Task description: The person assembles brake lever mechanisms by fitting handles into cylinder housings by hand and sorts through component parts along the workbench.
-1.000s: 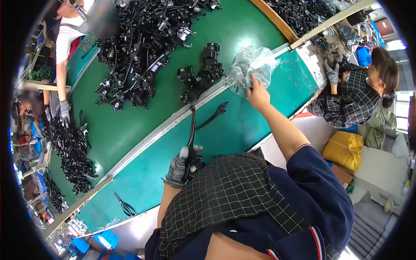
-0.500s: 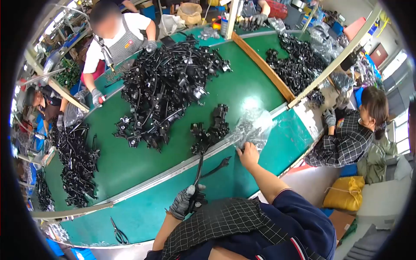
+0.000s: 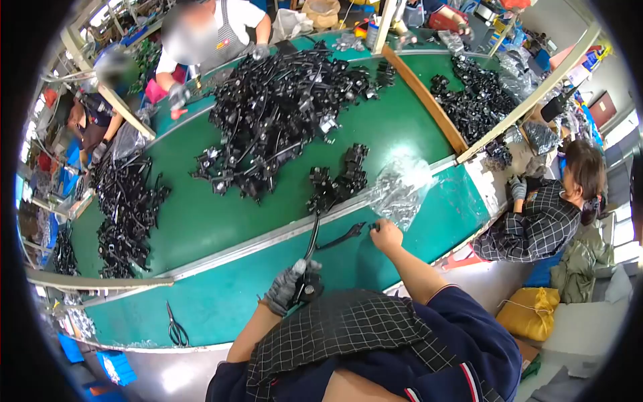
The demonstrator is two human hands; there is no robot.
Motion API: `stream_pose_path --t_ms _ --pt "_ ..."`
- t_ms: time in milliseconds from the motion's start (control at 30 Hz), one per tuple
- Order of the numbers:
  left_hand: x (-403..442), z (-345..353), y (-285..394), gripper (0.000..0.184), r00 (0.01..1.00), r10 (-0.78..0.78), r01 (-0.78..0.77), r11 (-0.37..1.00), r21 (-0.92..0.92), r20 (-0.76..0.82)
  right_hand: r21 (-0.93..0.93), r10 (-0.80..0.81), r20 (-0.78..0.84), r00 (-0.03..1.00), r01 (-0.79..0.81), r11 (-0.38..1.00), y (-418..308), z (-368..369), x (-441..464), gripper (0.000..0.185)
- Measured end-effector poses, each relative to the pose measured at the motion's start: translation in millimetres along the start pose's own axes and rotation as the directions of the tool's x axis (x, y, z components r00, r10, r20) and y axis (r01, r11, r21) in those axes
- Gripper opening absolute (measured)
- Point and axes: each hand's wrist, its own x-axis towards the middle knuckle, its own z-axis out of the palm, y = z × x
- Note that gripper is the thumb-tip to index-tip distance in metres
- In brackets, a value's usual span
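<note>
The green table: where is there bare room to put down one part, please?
Bare room lies between the scissors and the gloved left hand, and beyond the metal strip, between the left-side pile and the large pile. It is crowded near the plastic bag, where the right hand and a loose lever are close.

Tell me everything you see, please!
Table: one, green, across the middle
Part heaps: at least five, black, on table
Wooden divider: one, brown, upper right
Metal strip: one, silver, across table
Plastic bag: one, clear, right of centre
Loose lever: one, black, left of bag
Scissors: one, black, near left
Bundle: one, yellow, lower right
Co-workers: at least four, mixed clothing, around table
Clutter: uncountable, mixed colours, edges
Held lever: one, black, in left hand
Small piece: one, dark, in right hand
Left hand: one, grey-gloved, front middle
Right hand: one, bare, near bag
</note>
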Motion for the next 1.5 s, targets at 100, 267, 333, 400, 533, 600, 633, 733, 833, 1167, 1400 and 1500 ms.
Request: stream_pose_path --t_ms 100,267,333,400,533,600,633,733,833,1167,1400,1500 --pt "-4.2 13.6 5.5 0.047 0.998 0.050 -0.052 0.997 -0.049 -0.038 0.385 -0.208 0.117 0.971 0.149 0.911 -23.8 -33.1 -30.3 0.030" --pt "-2.4 20.7 1.4 0.046 0.987 0.118 -0.109 0.991 0.079 -0.111 0.730 -0.597 0.076 0.799 0.363 0.579 -93.5 -98.4 -108.6 0.020" --pt "-1.9 21.8 -1.9 0.045 0.992 0.096 -0.088 0.992 0.089 -0.084 0.764 -0.708 0.000 0.707 0.456 0.456 -98.3 -105.1 -118.7 0.018" --pt "-2.5 22.7 -1.7 0.043 0.997 0.059 -0.054 0.992 0.112 -0.040 0.662 -0.721 -0.098 0.686 0.585 0.468 -102.8 -108.9 -122.0 0.018" --pt "-9.5 29.4 2.6 0.035 0.994 0.111 -0.110 0.992 0.060 -0.008 0.531 -0.754 -0.274 0.596 0.748 0.398 -105.5 -104.6 -124.6 0.018" --pt "-11.6 32.6 8.6 0.033 0.991 0.130 -0.130 0.989 0.069 0.003 0.491 -0.755 -0.333 0.565 0.788 0.372 -108.2 -103.4 -121.7 0.018" --pt "-12.5 34.7 8.3 0.031 0.992 0.126 -0.127 0.989 0.069 0.022 0.452 -0.784 -0.349 0.514 0.825 0.340 -109.5 -105.2 -121.8 0.017" --pt "-14.3 36.4 2.0 0.028 0.991 0.115 -0.122 0.987 0.103 0.073 0.376 -0.827 -0.361 0.432 0.878 0.295 -105.0 -107.6 -126.7 0.016" --pt "-6.0 32.9 2.8 0.027 0.981 0.141 -0.163 0.971 0.175 0.131 0.346 -0.858 -0.332 0.393 0.897 0.277 -104.0 -109.8 -121.1 0.026" --pt "-19.2 38.7 37.1 0.033 0.947 -0.132 0.113 0.990 0.080 0.291 0.079 -0.743 0.501 0.444 0.831 0.550 -94.5 -141.7 -93.6 0.063" --pt "11.7 8.5 5.6 0.064 0.973 0.220 -0.233 0.922 0.309 0.077 0.246 -0.644 0.258 0.720 0.596 0.764 -91.6 -84.1 -83.8 0.059" --pt "15.6 5.8 12.7 0.066 0.992 0.113 -0.118 0.985 0.123 0.051 0.292 -0.605 0.315 0.731 0.532 0.795 -101.9 -85.3 -72.1 0.057"
